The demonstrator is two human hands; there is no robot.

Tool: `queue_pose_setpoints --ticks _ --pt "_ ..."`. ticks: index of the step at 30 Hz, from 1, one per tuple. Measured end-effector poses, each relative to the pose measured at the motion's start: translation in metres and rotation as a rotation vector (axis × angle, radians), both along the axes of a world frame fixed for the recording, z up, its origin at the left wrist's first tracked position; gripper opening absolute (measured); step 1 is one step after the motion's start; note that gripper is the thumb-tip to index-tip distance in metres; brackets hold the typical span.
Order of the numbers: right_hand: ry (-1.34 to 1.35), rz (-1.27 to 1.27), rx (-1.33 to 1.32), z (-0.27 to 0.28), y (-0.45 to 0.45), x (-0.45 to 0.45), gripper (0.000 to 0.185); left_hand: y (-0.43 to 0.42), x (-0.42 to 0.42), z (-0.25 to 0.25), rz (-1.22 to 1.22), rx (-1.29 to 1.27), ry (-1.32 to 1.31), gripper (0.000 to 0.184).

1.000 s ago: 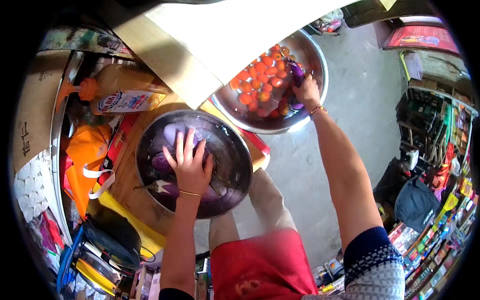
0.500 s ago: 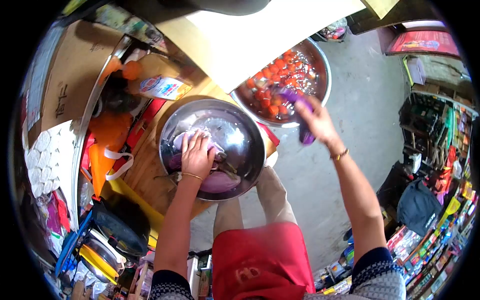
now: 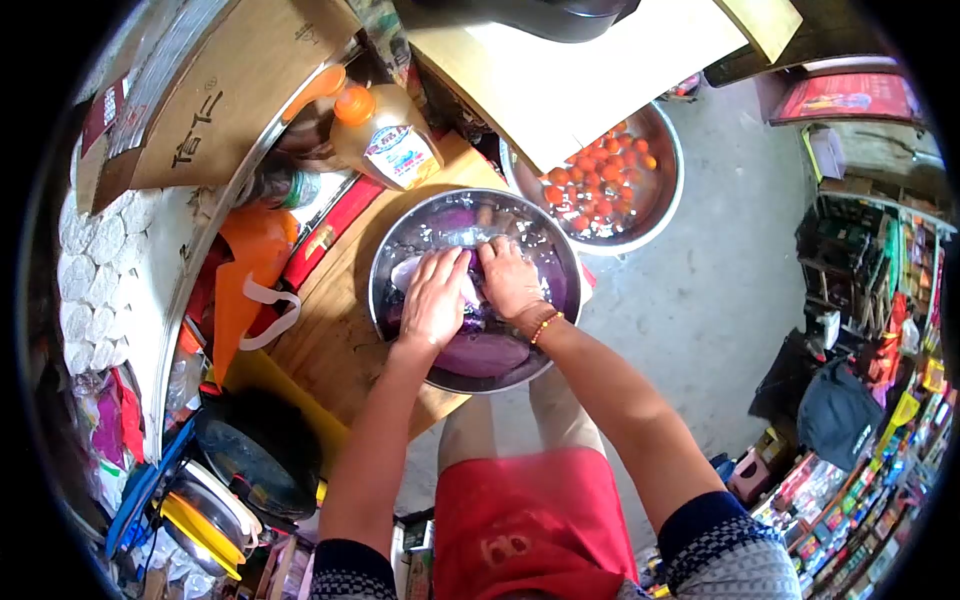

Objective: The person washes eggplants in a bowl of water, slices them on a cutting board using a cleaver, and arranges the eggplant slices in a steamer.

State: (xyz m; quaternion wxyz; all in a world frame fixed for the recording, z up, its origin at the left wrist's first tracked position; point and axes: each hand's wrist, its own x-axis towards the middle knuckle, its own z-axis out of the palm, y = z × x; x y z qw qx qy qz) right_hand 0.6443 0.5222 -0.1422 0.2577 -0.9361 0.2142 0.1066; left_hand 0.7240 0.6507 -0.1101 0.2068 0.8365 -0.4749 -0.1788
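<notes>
Both my hands are down in a metal basin (image 3: 378, 285) of water that holds several purple eggplants (image 3: 484, 356). My left hand (image 3: 435, 298) lies over a pale purple eggplant, its fingers close together and bent downward. Beside it, my right hand (image 3: 511, 280) has its fingers curled around a dark purple eggplant, partly hidden under the hand and the water glare. Behind and to the right, a second metal basin (image 3: 672, 190) holds water and many small red tomatoes (image 3: 602, 178).
The near basin stands on a wooden table (image 3: 320, 350). Left are an orange-capped bottle (image 3: 395, 145), an orange bag (image 3: 250, 270), a cardboard box (image 3: 215, 105) and a black pan (image 3: 250, 455). A pale board (image 3: 580, 70) overhangs the far basin. Packed shelves (image 3: 880, 450) stand right.
My right hand has carried an eggplant from the tomato basin into the near basin. My left hand stays in the near basin. The view has shifted, so both basins appear farther right.
</notes>
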Motion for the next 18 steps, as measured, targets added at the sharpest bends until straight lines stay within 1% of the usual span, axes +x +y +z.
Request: queue_pose_setpoints --ticks 1,2,3,5,6,7,9,10,11,12,13,15,16,17,18 --pt "-0.044 0.04 -0.022 0.0 0.001 0.002 0.022 -0.005 0.005 -0.007 -0.091 0.097 -0.051 0.046" --pt "-0.024 0.083 -0.028 -0.002 -0.002 0.007 0.04 -0.013 0.012 -0.01 -0.158 0.181 -0.014 0.055" --pt "-0.179 0.03 -0.037 -0.004 -0.006 0.009 0.036 -0.019 0.014 -0.012 -0.164 0.18 -0.009 0.055" --pt "-0.019 -0.068 0.327 -0.001 -0.025 0.01 0.032 -0.034 0.016 -0.013 -0.174 0.307 0.007 0.06" --pt "-0.009 -0.109 0.488 -0.011 -0.034 0.01 0.031 -0.046 0.022 -0.006 -0.16 0.381 0.112 0.065" --pt "-0.042 -0.061 0.537 -0.016 -0.036 0.006 0.037 -0.062 0.032 0.008 -0.273 0.548 0.14 0.067" --pt "0.019 -0.044 0.36 0.0 -0.03 0.01 0.042 -0.064 0.032 -0.018 -0.233 0.389 0.081 0.055" --pt "0.133 -0.042 0.256 0.011 -0.022 0.013 0.04 -0.067 0.034 -0.027 -0.241 0.391 0.078 0.055" --pt "0.15 -0.097 0.075 0.004 -0.007 0.018 0.035 -0.075 0.037 -0.024 -0.251 0.52 0.056 0.043" --pt "0.09 -0.047 -0.071 -0.002 -0.007 0.015 0.034 -0.078 0.039 -0.021 -0.261 0.653 0.036 0.031" --pt "0.037 -0.003 -0.208 -0.006 -0.002 0.009 0.032 -0.074 0.04 -0.015 -0.283 0.604 -0.009 0.016" --pt "0.17 -0.03 -0.04 0.005 -0.008 0.008 0.037 -0.071 0.04 -0.02 -0.222 0.569 -0.04 0.017" --pt "0.206 -0.161 0.143 0.012 -0.015 0.007 0.04 -0.071 0.043 -0.022 -0.226 0.571 -0.046 0.017" --pt "0.324 -0.295 0.269 0.021 -0.024 0.012 0.045 -0.069 0.044 -0.022 -0.241 0.589 -0.056 0.019" --pt "0.273 -0.228 0.379 0.01 -0.032 0.009 0.044 -0.067 0.044 -0.024 -0.254 0.605 -0.064 0.02"
